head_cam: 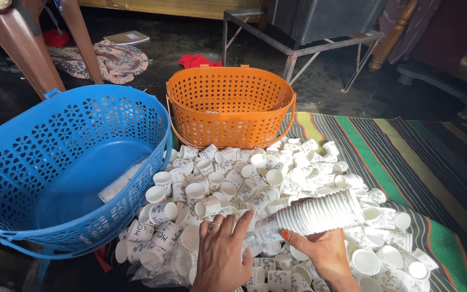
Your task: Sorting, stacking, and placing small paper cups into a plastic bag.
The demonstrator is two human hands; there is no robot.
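Striped mat (406, 157) covers the floor from 12 to 4 o'clock. Blue basket (55, 162) lies tilted at 9 o'clock; orange basket (229, 105) stands upright at 12 o'clock. Loose white paper cups (255, 178) are heaped between the baskets and the hands. Nested cup stack (320, 213) lies on its side at 1 o'clock, long axis running from 8 to 2 o'clock. Right hand (325, 254) grips the stack from below and is the nearer hand. Left hand (222, 257) rests flat, fingers spread wide, on the heap just beside the stack's narrow end.
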